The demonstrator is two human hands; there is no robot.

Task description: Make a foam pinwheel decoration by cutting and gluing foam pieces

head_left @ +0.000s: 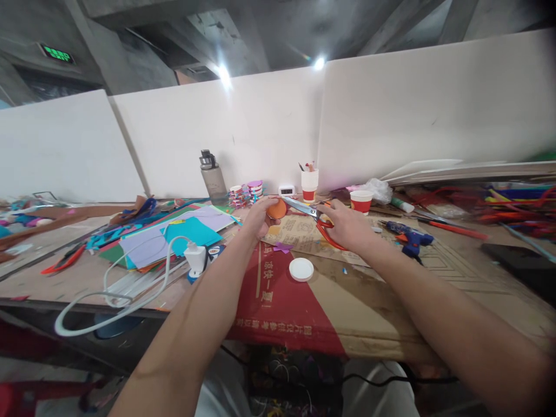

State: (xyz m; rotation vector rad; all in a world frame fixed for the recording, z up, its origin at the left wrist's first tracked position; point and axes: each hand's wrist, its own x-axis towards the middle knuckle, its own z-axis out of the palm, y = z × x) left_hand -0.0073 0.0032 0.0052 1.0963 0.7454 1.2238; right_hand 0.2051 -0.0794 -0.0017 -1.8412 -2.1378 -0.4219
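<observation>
My left hand [261, 218] is closed on an orange disc [277, 209], its round face turned toward me. In my right hand [341, 222] are scissors [325, 230] with orange handles, and their blades [302, 206] point left to the disc's upper edge. Whether the blades touch the disc I cannot tell. Below the hands, a white round lid [301, 269] lies flat on the red and brown cardboard [299, 313]. A purple paper scrap [283, 247] rests just beyond it.
Coloured paper sheets [197, 234] and a white charger [195, 257] with a looped cable are at left. A blue glue gun [410, 237] lies at right. Toward the white partition stand a water bottle [214, 180], paper cups [361, 201] and a small digital clock [286, 190].
</observation>
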